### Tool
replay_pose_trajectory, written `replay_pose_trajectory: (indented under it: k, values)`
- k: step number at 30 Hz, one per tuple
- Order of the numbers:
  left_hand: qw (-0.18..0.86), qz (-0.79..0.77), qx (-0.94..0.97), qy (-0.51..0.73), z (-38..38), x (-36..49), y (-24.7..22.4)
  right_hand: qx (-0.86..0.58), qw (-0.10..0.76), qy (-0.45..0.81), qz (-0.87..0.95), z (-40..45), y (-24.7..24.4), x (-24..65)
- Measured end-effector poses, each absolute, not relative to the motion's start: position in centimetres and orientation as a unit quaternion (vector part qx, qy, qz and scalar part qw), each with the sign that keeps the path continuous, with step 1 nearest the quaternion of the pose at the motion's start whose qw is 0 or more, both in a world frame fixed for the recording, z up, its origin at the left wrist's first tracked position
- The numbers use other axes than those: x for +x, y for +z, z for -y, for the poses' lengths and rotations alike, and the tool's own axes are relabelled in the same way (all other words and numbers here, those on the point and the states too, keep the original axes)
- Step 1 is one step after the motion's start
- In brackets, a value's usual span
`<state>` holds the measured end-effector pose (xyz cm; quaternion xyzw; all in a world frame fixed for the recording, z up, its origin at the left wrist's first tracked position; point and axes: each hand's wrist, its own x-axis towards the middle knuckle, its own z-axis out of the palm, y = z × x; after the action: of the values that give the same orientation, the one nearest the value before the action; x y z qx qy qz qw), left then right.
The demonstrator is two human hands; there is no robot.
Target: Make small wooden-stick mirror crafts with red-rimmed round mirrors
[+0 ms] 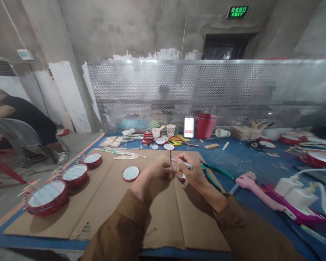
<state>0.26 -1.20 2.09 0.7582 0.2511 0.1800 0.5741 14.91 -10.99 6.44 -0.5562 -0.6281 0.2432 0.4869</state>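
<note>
My left hand (160,169) is closed on a thin brown stick (170,156) that stands upright between the fingers. Beside it, my right hand (192,170) grips a white pen (189,165), its tip pointing toward the stick. Small pale slivers (163,156) lie in a pile just behind the fingers, partly hidden by them. Left of my hands, a small round red-rimmed piece with a white face (130,173) rests on the cardboard sheet (111,210). Green-handled pliers (210,175) are just right of my right hand.
Several larger red-rimmed discs (47,195) line the left edge. A pink glue gun (260,190) and a purple power strip (312,215) with white plugs lie right. Behind are paper cups (171,130), a lit phone (188,127), a red bottle (203,125) and a perforated metal screen (220,83). A person sits far left.
</note>
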Motion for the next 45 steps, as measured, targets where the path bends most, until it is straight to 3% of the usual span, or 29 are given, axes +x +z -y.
replay_pose_trajectory:
  k: [10,14,20,27,37,45]
  values:
    - [0.572,-0.263,0.755,0.185,1.7,0.1,2.8,-0.570,0.505,0.193,0.619,10.8,6.6,15.0]
    - [0.588,-0.266,0.741,0.186,2.0,0.3,2.3,-0.562,0.573,0.091,0.590,9.6,6.8,16.4]
    - [0.584,-0.272,0.700,0.308,3.7,0.4,2.2,-0.556,0.667,0.036,0.495,7.9,7.2,18.7]
    - [0.538,-0.274,0.775,0.186,1.4,-0.1,2.5,-0.564,0.656,0.025,0.502,7.0,6.6,19.8]
    - [0.540,-0.261,0.779,0.182,2.3,-0.2,4.0,-0.582,0.637,0.072,0.500,5.8,5.6,21.1]
    - [0.539,-0.261,0.781,0.177,0.9,0.2,2.0,-0.557,0.641,0.135,0.510,6.7,5.9,19.3]
